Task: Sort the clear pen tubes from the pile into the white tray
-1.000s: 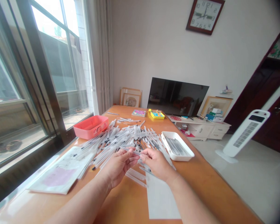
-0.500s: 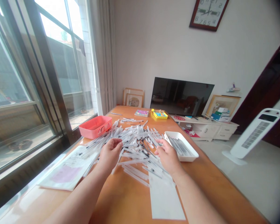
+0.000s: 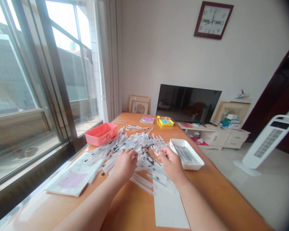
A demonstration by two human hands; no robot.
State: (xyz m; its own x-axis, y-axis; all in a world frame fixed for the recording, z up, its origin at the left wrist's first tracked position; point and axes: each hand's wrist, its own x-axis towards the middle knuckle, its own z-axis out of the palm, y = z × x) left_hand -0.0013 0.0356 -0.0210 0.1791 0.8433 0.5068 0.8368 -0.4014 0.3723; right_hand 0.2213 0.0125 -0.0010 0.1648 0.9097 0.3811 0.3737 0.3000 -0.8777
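Note:
A large heap of clear pen barrels [image 3: 125,141], many with black ends, spreads across the table before me. My left hand [image 3: 125,164] is over the near side of the heap, fingers curled together; whatever they hold is hidden. Close by on the right, my right hand [image 3: 170,162] has thumb and fingers brought together above the pile, and I cannot make out what lies between them. Beside that hand, a white tray [image 3: 197,166] holds a bundle of thin dark-grey refills [image 3: 186,154]. A white paper sheet [image 3: 170,205] lies partly under the loose barrels.
A pink-red plastic basket [image 3: 92,140] sits at the heap's left, with a printed booklet [image 3: 69,181] nearer me. Toward the table's far end are a colourful booklet [image 3: 146,120] and a yellow box [image 3: 166,122]. A white tower fan [image 3: 267,141] stands on the floor at right.
My left hand has moved right, closer to my right hand, and turned more knuckles-up. The right hand's fingers have drawn together with little shift. The view has tilted up slightly.

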